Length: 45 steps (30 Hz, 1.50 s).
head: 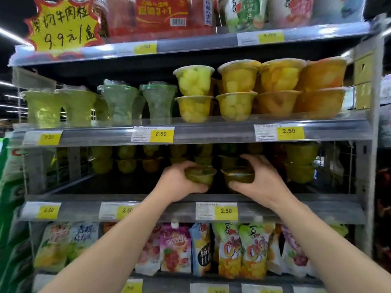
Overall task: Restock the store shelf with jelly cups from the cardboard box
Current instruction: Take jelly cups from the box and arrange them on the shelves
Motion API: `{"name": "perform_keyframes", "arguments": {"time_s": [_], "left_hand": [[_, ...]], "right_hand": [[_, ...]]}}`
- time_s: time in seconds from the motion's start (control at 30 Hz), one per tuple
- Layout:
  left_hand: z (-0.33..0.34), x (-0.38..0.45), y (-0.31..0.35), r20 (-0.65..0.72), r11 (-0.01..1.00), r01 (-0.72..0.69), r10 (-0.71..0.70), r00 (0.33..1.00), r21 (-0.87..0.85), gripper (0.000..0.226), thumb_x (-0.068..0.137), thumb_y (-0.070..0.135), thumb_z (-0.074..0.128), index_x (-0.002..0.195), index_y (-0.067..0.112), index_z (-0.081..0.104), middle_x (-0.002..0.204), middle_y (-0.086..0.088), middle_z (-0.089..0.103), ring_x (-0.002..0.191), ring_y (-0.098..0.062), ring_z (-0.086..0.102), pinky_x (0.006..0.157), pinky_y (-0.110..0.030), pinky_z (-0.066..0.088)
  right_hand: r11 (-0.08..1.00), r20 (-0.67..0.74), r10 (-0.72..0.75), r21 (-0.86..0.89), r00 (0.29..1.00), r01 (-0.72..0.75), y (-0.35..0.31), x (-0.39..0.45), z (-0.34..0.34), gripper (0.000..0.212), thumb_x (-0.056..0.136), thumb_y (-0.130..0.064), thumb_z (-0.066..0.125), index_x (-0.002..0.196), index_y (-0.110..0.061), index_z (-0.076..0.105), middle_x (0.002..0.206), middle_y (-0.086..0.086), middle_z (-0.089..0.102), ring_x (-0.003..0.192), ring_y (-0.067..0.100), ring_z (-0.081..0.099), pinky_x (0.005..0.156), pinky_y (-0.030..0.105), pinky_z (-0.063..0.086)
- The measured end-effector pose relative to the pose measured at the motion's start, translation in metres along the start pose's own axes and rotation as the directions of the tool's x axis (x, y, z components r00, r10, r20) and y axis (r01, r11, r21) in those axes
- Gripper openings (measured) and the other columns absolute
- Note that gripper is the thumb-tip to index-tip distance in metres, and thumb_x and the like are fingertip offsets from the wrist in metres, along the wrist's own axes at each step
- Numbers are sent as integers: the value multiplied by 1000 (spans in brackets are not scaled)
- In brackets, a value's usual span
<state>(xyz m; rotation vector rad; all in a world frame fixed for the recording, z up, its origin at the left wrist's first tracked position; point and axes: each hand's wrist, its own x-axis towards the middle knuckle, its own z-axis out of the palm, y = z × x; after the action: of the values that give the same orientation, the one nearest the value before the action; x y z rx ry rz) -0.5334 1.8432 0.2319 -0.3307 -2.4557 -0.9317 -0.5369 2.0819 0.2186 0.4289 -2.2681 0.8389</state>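
Shelf [148,196]: both hands gripping jelly cups [201,175]

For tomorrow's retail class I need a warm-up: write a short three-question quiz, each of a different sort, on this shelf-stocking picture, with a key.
1. True or false: each hand holds its own jelly cup.
2. Multiple choice: the two held cups are at which shelf? A) the top shelf with the red packs; B) the shelf under the stacked yellow fruit cups; C) the bottom shelf of pouches.
3. Short answer: what price shows on the yellow tag just below the hands?

Key
1. True: the left hand grips a green cup, the right hand grips an amber cup.
2. B, below the yellow fruit cups.
3. 2.50, on the price tag.
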Motion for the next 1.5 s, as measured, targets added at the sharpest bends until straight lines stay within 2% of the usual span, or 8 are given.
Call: {"name": "perform_keyframes", "arguments": {"time_s": [0.13,0.3,0.77,0.83,0.97,1.17,1.33,1.5], "left_hand": [[9,5,3,-185,940,19,-87,979,-340,66,54,39,92,114,32,66,102,8,70,98,-14,66,84,-28,53],[27,18,37,-171,754,-53,-80,982,-655,45,65,17,92,101,28,67,99,2,75,95,-17,71,89,-37,57],[47,21,57,-12,840,-136,152,988,-525,67,73,43,82,133,38,51,126,10,63,116,-7,60,103,-36,50],[41,15,53,-36,856,-174,179,983,-486,71,71,48,80,134,45,47,126,21,60,117,2,56,101,-29,48],[37,6,46,14,897,-224,248,969,-382,83,78,31,82,146,44,35,121,28,51,110,10,51,83,-9,45],[47,15,50,108,858,-83,158,982,-507,84,81,19,81,145,47,34,109,5,69,100,-9,68,84,-38,60],[70,38,63,205,824,16,121,971,-566,87,83,10,78,148,40,30,114,-5,70,106,-18,67,91,-41,57],[99,58,75,216,810,47,99,971,-585,89,82,5,77,150,36,29,115,-7,69,108,-21,65,87,-39,58]], "right_hand": [[999,-67,-37,8,997,37,3,-7,-2,95,65,-42,85,146,-26,38,138,1,46,123,18,50,95,22,38],[996,-138,-53,57,989,61,3,-12,-2,96,67,-40,86,147,-27,34,141,-1,45,124,17,51,97,22,38],[983,-197,-91,137,976,120,12,-15,-4,100,70,-46,83,151,-37,25,146,-4,42,127,14,47,97,24,38],[978,-192,-111,152,975,141,12,-17,-7,91,76,-49,77,150,-40,26,147,-8,41,129,10,45,101,25,38],[976,-185,-101,173,977,134,16,-15,-9,69,83,-51,63,145,-49,32,143,-10,47,123,13,54,103,41,48],[984,-212,-89,133,973,119,22,-11,-10,66,86,-36,69,144,-43,38,136,-7,54,119,15,56,100,41,49],[999,-261,-42,14,964,47,35,-1,-14,68,86,-26,72,146,-31,41,132,7,58,116,26,58,94,34,49],[995,-277,8,-90,961,-35,45,2,-23,75,85,-22,73,150,-22,35,131,16,60,109,38,62,85,44,54]]}}
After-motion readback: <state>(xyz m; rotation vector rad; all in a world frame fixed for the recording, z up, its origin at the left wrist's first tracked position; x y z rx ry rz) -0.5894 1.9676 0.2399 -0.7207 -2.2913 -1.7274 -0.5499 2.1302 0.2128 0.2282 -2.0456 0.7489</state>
